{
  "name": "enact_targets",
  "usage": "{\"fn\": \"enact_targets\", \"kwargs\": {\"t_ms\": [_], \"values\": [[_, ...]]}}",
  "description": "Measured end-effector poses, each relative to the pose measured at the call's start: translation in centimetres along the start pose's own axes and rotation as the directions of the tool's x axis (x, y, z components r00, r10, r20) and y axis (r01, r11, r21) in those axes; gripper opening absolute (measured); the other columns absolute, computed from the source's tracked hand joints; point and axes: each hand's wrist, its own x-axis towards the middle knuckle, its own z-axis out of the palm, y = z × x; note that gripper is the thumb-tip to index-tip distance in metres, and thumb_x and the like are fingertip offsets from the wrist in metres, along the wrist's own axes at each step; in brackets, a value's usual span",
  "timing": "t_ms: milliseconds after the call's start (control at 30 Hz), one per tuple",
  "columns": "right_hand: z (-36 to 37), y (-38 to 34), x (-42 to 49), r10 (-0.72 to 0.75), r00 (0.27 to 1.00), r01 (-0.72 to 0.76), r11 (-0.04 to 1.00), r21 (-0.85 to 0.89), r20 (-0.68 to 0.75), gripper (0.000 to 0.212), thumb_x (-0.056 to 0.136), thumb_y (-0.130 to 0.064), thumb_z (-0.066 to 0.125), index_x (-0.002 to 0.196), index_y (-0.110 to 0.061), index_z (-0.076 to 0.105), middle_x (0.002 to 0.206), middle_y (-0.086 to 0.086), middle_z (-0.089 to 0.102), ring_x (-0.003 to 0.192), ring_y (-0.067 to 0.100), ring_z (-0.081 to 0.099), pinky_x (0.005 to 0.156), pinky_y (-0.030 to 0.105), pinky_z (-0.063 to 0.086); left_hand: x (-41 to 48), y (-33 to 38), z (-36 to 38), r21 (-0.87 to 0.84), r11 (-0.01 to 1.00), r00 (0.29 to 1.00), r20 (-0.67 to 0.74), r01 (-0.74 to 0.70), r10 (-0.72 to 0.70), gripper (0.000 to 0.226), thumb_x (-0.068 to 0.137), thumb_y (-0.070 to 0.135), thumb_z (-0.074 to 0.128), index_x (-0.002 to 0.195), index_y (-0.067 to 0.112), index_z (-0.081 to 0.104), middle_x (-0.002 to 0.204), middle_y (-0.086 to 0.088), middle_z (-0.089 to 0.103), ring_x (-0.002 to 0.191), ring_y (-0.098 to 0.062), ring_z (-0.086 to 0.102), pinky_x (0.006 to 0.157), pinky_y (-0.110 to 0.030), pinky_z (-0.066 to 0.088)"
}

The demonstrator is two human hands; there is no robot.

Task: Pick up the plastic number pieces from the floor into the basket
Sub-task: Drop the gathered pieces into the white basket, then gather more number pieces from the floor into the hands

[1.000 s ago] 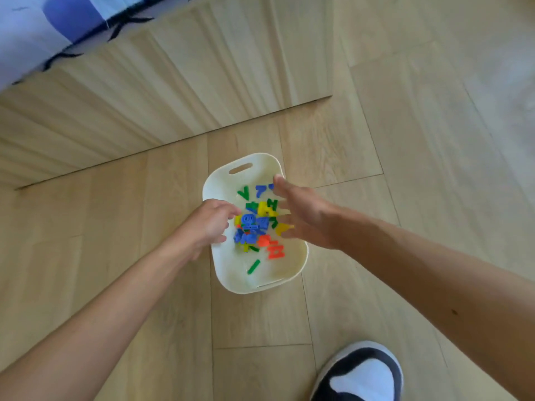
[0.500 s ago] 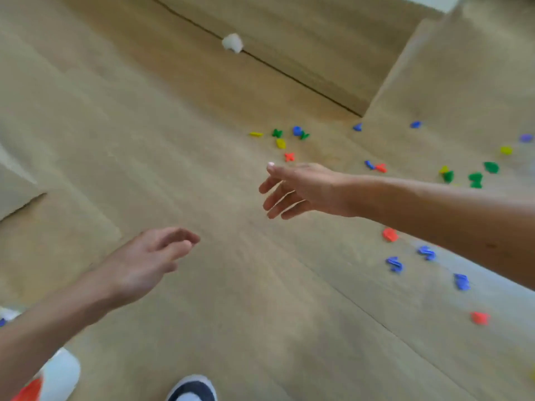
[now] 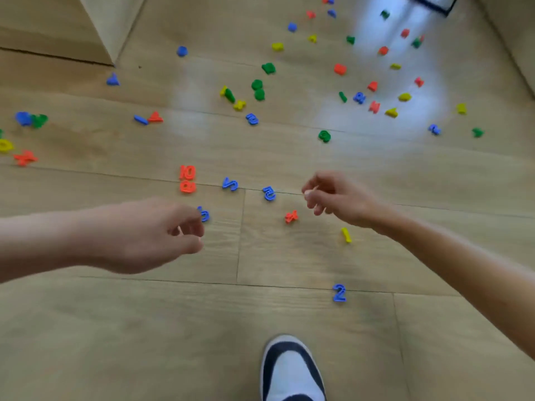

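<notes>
A shoe (image 3: 292, 371), white with dark trim, stands on the floor (image 3: 173, 328) at the bottom edge, its toe pointing up the view and its heel cut off. At the top left rises a light wood panel (image 3: 43, 24). Its two faces meet in a corner that comes down to the floor, and a dark seam (image 3: 58, 57) runs along the base of the left face. A small dark speck (image 3: 139, 66) lies just beside that corner. At the top right a dark frame (image 3: 431, 4), bright inside, is cut by the edge. Pale glare (image 3: 382, 123) spreads over the planks below it. Another wood surface (image 3: 515, 30) slants along the far right.
</notes>
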Motion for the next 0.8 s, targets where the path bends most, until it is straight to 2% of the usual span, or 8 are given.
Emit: {"fn": "enact_targets", "kwargs": {"t_ms": [67, 133, 167, 300, 500, 600, 733, 800], "values": [[0.7, 4.5, -2.5, -0.002, 1.000, -0.002, 0.927, -0.375, -0.009, 0.019, 0.090, -0.035, 0.062, 0.101, -0.020, 0.059, 0.089, -0.002, 0.065, 0.080, 0.020, 0.064, 0.068, 0.032, 0.049, 3.1, 3.0, 0.9, 0.104, 0.993, 0.998, 0.053, -0.050, 0.045, 0.023, 0.092, 0.049, 0.046, 0.108, 0.036, 0.054, 0.107, 0.020, 0.056, 0.094, 0.004, 0.053, 0.079, -0.016, 0.042], [2.3, 7.9, -5.3, 0.015, 1.000, -0.018, 0.697, -0.717, -0.011, 0.030, 0.086, -0.047, 0.057, 0.105, -0.024, 0.053, 0.098, -0.004, 0.062, 0.091, 0.025, 0.062, 0.066, 0.035, 0.044, 6.5, 5.7, 2.1, 0.134, 0.985, 0.992, 0.074, -0.107, 0.098, 0.027, 0.094, 0.044, 0.046, 0.113, 0.028, 0.055, 0.117, 0.009, 0.057, 0.106, -0.011, 0.053, 0.093, -0.030, 0.043], [3.3, 9.0, -6.5, 0.039, 0.999, -0.022, 0.625, -0.780, 0.003, 0.034, 0.086, -0.051, 0.054, 0.106, -0.023, 0.051, 0.103, -0.003, 0.060, 0.094, 0.027, 0.062, 0.063, 0.035, 0.040, 7.9, 7.0, 2.9, 0.126, 0.984, 0.990, 0.083, -0.123, 0.113, 0.028, 0.095, 0.041, 0.047, 0.115, 0.024, 0.056, 0.119, 0.005, 0.057, 0.109, -0.015, 0.052, 0.094, -0.032, 0.042], [5.5, 11.1, -8.8, 0.104, 0.994, -0.078, 0.628, -0.774, -0.016, 0.039, 0.086, -0.058, 0.051, 0.106, -0.026, 0.043, 0.109, -0.004, 0.054, 0.096, 0.025, 0.062, 0.060, 0.034, 0.031, 13.6, 10.6, 6.2, 0.160, 0.967, 0.980, 0.032, -0.199, 0.196, 0.032, 0.094, 0.035, 0.048, 0.118, 0.016, 0.054, 0.120, -0.005, 0.055, 0.110, -0.024, 0.052, 0.092, -0.036, 0.043], [6.8, 11.0, -9.3, 0.081, 0.994, -0.108, 0.754, -0.647, -0.071, 0.024, 0.087, -0.038, 0.055, 0.103, -0.025, 0.044, 0.103, -0.004, 0.055, 0.088, 0.027, 0.063, 0.059, 0.036, 0.033, 18.8, 11.4, 9.3, 0.463, 0.874, 0.892, -0.321, -0.145, 0.318, 0.026, 0.090, 0.029, 0.051, 0.112, 0.015, 0.051, 0.115, -0.008, 0.050, 0.105, -0.027, 0.046, 0.081, -0.039, 0.045], [7.2, 10.8, -9.0, 0.093, 0.990, -0.137, 0.790, -0.598, -0.103, 0.020, 0.084, -0.030, 0.056, 0.101, -0.025, 0.045, 0.101, -0.005, 0.052, 0.090, 0.023, 0.060, 0.063, 0.034, 0.035, 20.4, 11.0, 10.0, 0.480, 0.866, 0.870, -0.358, -0.140, 0.339, 0.022, 0.092, 0.026, 0.052, 0.111, 0.015, 0.052, 0.114, -0.009, 0.050, 0.102, -0.028, 0.047, 0.074, -0.037, 0.042], [7.7, 10.9, -8.3, 0.137, 0.984, -0.176, 0.844, -0.507, -0.112, 0.018, 0.079, -0.023, 0.056, 0.096, -0.024, 0.049, 0.100, -0.007, 0.053, 0.098, 0.019, 0.054, 0.071, 0.033, 0.041, 21.9, 10.7, 10.3, 0.482, 0.839, 0.830, -0.338, -0.252, 0.443, 0.013, 0.092, 0.007, 0.045, 0.101, 0.012, 0.054, 0.107, -0.009, 0.049, 0.092, -0.025, 0.047, 0.065, -0.032, 0.032], [7.8, 11.0, -7.9, 0.141, 0.983, -0.180, 0.866, -0.466, -0.118, 0.018, 0.079, -0.018, 0.057, 0.096, -0.022, 0.052, 0.100, -0.004, 0.048, 0.093, 0.021, 0.054, 0.070, 0.033, 0.042, 22.4, 10.4, 10.2, 0.403, 0.866, 0.826, -0.349, -0.295, 0.444, 0.016, 0.091, -0.001, 0.044, 0.095, 0.012, 0.053, 0.104, -0.008, 0.047, 0.089, -0.023, 0.045, 0.063, -0.032, 0.038]]}}
